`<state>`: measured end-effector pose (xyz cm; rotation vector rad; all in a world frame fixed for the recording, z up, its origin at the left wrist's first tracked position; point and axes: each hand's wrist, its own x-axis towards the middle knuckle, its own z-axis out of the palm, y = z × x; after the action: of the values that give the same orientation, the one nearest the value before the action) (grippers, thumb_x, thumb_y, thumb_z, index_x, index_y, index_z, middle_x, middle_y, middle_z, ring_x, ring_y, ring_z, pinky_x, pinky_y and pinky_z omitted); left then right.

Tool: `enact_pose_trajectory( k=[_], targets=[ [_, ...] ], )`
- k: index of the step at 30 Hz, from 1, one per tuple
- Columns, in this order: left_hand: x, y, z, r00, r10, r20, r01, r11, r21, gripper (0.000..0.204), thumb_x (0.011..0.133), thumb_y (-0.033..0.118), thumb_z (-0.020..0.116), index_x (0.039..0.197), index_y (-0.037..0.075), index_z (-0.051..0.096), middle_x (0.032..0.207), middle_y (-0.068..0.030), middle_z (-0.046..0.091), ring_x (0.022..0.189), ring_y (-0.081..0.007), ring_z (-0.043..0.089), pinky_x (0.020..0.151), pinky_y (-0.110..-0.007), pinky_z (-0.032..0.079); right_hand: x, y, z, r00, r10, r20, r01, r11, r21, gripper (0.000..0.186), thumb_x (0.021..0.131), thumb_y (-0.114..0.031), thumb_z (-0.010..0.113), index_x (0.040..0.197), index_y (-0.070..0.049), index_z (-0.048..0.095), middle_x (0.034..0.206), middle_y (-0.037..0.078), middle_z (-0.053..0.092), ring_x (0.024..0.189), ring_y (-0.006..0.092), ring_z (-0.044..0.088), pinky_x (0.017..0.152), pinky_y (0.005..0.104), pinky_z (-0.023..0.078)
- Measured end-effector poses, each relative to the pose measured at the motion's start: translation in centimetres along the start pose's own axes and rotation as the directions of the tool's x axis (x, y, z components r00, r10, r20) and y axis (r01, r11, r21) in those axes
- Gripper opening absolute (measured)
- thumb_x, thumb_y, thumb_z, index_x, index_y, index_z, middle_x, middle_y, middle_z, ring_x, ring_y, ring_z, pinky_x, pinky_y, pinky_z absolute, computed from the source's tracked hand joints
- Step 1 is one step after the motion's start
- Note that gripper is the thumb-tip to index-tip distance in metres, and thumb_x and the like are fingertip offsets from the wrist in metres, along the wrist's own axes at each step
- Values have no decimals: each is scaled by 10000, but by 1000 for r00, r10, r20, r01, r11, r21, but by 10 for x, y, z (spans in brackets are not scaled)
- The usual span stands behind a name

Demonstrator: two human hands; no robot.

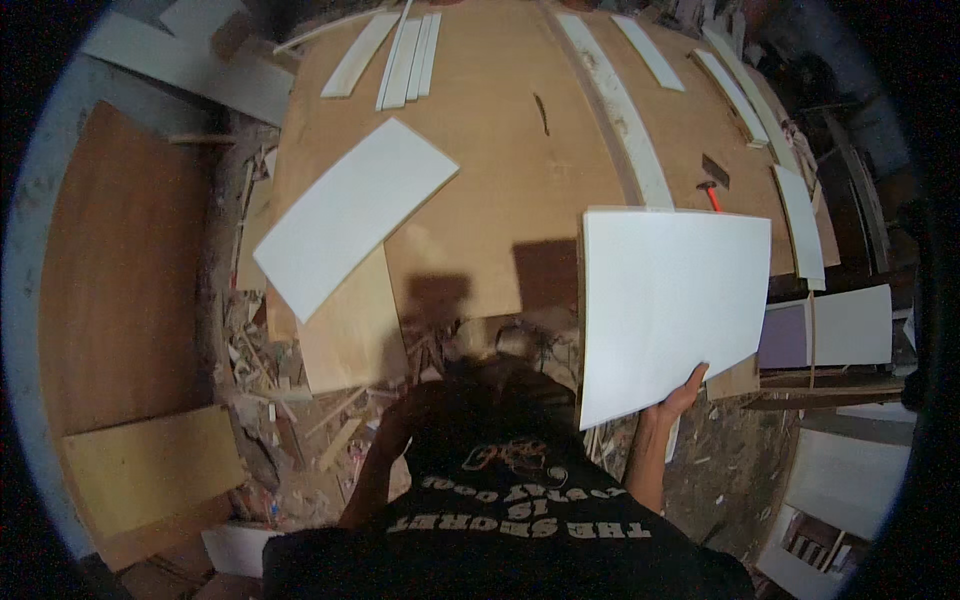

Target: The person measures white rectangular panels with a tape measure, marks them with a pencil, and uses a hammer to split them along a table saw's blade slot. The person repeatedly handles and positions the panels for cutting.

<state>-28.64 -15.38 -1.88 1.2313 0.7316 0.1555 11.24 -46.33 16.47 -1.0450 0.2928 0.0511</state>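
My right hand (680,395) grips a white rectangular board (670,300) by its lower edge, with my thumb on the white face. My left hand (400,410) hangs in shadow beside my dark shirt; its fingers are too dark to make out. A plywood sheet (470,170) lies ahead, bearing another white board (355,215) set at an angle. A paler plywood piece (340,350) juts out below that board. Beyond the held board, a red-handled hammer (713,197) lies on the sheet.
Narrow white strips (400,60) and a long pale strip (610,110) lie on the sheet. Wood scraps and debris (340,440) cover the ground around me. A brown board (120,280) is at the left. More white panels (850,470) are at the right.
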Motion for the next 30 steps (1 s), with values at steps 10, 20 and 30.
enact_pose_trajectory(
  k=[10, 20, 30],
  targets=[
    [223, 18, 154, 981, -193, -19, 148, 809, -569, 552, 1025, 173, 552, 1524, 18, 374, 1569, -167, 395, 1504, -322, 305, 1181, -504, 358, -6, -95, -44, 954, 28, 300, -194, 821, 537, 338, 1023, -155, 609, 1305, 30, 591, 1072, 92, 720, 878, 166, 666, 790, 299, 560],
    [262, -46, 183, 972, 200, -126, -210, 492, -845, 246, 990, 217, 586, 1140, 22, 599, 1245, -100, 565, 1167, -234, 513, 1034, -520, 445, -78, -114, -296, 999, 17, -31, -8, 955, 296, 265, 957, -295, 712, 1006, -40, 658, 881, 56, 677, 705, 161, 589, 627, 275, 502],
    [10, 27, 411, 364, 12, 931, -66, 998, 13, 533, 1035, 257, 618, 1475, 8, 449, 1495, -214, 461, 1434, -307, 387, 1173, -409, 346, -124, -52, -258, 967, 71, -244, 5, 955, 296, 362, 1003, -380, 646, 1117, -38, 626, 984, 50, 677, 789, 171, 624, 669, 322, 523]
  ],
)
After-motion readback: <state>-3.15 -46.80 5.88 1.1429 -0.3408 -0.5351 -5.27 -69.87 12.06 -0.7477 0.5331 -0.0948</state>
